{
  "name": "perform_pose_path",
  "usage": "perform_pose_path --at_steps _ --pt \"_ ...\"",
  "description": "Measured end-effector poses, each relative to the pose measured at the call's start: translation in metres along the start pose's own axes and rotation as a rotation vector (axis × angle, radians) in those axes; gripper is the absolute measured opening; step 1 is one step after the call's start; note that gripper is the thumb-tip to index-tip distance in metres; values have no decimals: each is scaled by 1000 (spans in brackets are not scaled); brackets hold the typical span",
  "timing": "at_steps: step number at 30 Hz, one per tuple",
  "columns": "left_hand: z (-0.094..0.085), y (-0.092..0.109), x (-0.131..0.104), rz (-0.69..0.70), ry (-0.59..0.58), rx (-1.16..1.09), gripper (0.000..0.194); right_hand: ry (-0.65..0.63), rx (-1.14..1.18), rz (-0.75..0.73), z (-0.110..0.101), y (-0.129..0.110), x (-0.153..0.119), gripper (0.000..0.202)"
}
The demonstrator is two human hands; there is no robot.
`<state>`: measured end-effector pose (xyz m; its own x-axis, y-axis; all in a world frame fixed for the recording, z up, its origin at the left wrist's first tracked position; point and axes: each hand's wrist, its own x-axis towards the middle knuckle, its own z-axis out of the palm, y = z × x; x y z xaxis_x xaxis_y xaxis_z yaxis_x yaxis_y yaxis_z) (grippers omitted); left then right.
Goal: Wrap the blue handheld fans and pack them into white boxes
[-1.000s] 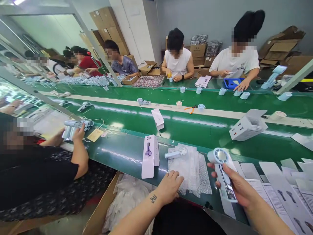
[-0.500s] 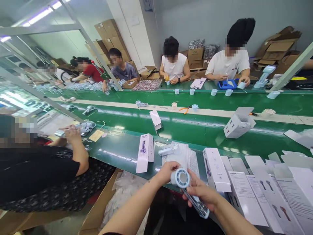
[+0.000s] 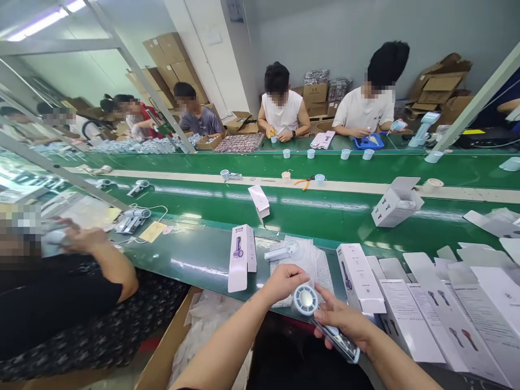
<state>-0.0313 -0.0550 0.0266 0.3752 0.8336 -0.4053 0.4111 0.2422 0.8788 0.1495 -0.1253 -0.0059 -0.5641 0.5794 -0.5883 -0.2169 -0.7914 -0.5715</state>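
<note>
A light-blue handheld fan (image 3: 305, 300) with a round slotted head and a shiny handle is held near the bench's front edge. My right hand (image 3: 341, 319) is closed round the fan where head and handle meet, the handle pointing down to the right. Just above the fan head, my left hand (image 3: 286, 283) has its fingers pressed together; whatever they pinch, if anything, is too small to make out. Behind my hands, a second light-blue fan (image 3: 282, 251) lies on clear plastic bags (image 3: 304, 260).
An upright box (image 3: 239, 254) stands left of the bags, and a printed box (image 3: 357, 276) and several flat cartons (image 3: 410, 319) lie right. A co-worker's arm (image 3: 103, 260) is at left. A green conveyor (image 3: 325, 208) carries an open box (image 3: 396, 203). Several people sit opposite.
The fan and my right hand have moved slightly right and down. My left fingers have come off the fan head's rim. The co-worker at left has lifted a hand with an item away from the bench.
</note>
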Motion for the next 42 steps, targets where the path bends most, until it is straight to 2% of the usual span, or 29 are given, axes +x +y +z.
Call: perform_pose_path --at_steps 3,6,9,11,13,14,16,19,21,24,27,28,29,32,34,36,38,40,42 --pt "-11 1 -7 137 -84 188 26 22 68 3 -3 -1 -4 70" --pt "-6 -6 -14 344 -16 456 27 166 30 -30 -3 2 -5 52" --pt "7 -16 -24 649 113 716 29 296 -3 -109 5 9 -2 45" --pt "13 -24 -32 851 139 870 27 365 40 -120 13 15 0 44" --pt "15 -32 -41 980 128 972 26 408 141 -125 20 19 0 48" --pt "15 -36 -43 996 135 1000 27 417 204 -122 24 19 -1 52" --pt "17 -44 -44 891 221 1021 27 413 326 -93 30 18 -5 57" --pt "26 -46 -36 589 384 918 21 383 446 0 31 9 -11 41" --pt "34 -40 -30 433 404 784 17 386 505 29 27 2 -14 33" --pt "48 -24 -30 321 333 684 16 422 578 35 16 -8 -15 30" --pt "59 -10 -31 388 113 658 9 462 568 48 6 -13 -13 24" --pt "62 -5 -28 377 74 604 8 470 543 50 3 -14 -13 23" --pt "63 -1 -24 324 84 521 8 472 500 60 1 -16 -13 24" --pt "61 12 -7 88 210 217 11 447 231 95 -7 -25 -20 28" --pt "57 21 2 45 190 118 10 442 -87 62 -16 -39 -30 25" --pt "51 31 6 15 178 61 8 476 -488 -63 -27 -60 -45 28" --pt "43 42 9 -36 242 -22 7 523 -774 -188 -38 -82 -62 34" --pt "38 54 11 -44 279 -126 6 554 -718 -284 -45 -98 -76 33" --pt "40 66 14 -22 250 -217 6 586 -448 -372 -45 -102 -79 36"
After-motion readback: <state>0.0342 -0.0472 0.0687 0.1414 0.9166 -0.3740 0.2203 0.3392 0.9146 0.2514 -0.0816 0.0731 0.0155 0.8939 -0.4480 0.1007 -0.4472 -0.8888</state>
